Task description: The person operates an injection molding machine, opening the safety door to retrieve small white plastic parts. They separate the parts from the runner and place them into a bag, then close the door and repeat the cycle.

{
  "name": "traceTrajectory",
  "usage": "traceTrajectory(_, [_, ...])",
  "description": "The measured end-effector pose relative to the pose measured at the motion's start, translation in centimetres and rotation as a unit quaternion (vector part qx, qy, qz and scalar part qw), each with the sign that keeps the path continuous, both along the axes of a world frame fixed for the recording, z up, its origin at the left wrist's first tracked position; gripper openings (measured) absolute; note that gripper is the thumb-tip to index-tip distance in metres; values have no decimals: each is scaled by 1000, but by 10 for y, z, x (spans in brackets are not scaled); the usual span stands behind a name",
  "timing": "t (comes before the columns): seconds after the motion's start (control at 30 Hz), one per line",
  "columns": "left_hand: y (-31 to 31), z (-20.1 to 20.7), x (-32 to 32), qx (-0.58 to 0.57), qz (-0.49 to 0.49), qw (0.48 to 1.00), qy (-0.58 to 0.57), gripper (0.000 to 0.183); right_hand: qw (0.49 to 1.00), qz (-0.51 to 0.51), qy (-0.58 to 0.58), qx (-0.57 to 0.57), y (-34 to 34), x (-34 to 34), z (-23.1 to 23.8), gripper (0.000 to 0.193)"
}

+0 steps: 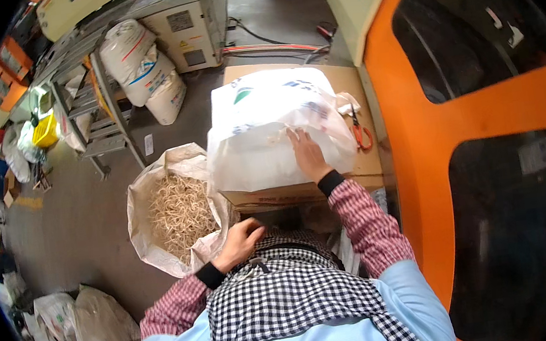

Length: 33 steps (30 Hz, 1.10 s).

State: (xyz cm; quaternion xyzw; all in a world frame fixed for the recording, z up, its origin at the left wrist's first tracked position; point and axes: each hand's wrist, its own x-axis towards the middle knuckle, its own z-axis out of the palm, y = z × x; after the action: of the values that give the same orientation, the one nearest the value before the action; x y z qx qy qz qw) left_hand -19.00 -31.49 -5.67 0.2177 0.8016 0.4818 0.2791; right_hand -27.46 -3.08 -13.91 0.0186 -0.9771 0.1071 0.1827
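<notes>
A large white translucent plastic bag [244, 157] with green and blue print lies on a cardboard box [350, 81] in front of me. My right hand [308, 153] is at the bag's near side, fingers stretched forward and apart, close to a few small beige pieces [277, 136] that show there. My left hand [239, 243] is low by my waist, next to the rim of an open woven sack [150, 245]. Its fingers look bent but are smeared by motion. Inside the sack is a heap of thin beige curled pieces [182, 211].
Orange-handled scissors [362, 135] lie on the box right of the bag. An orange machine [412, 154] with dark windows stands close on my right. Stacked white sacks [140, 68] and a metal step ladder [102, 116] stand at the far left. More bags [94, 319] lie at the lower left.
</notes>
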Motion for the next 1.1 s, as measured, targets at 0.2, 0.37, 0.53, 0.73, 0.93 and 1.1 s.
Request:
traceTrajectory(0.2, [-47, -26, 19, 15, 109, 986, -126, 23, 992, 42, -42, 111, 8, -61, -29, 16])
traceTrajectory(0.37, [-22, -12, -3, 57, 144, 988, 16, 25, 976, 118, 119, -140, -37, 14, 54, 8])
traceTrajectory(0.53, [18, 42, -27, 36, 69, 989, 128, 44, 773, 21, -46, -632, -81, 92, 106, 9])
traceTrajectory(0.73, [28, 37, -42, 102, -52, 993, 10, 18, 759, 39, -71, -646, -63, 111, 127, 22])
traceTrajectory(0.93, [39, 49, -43, 75, -119, 990, -25, 18, 727, 172, -147, -648, -36, 98, 134, 36])
traceTrajectory(1.1, [38, 47, -37, 72, -83, 994, -13, 19, 763, 128, -134, -620, -32, 100, 132, 31])
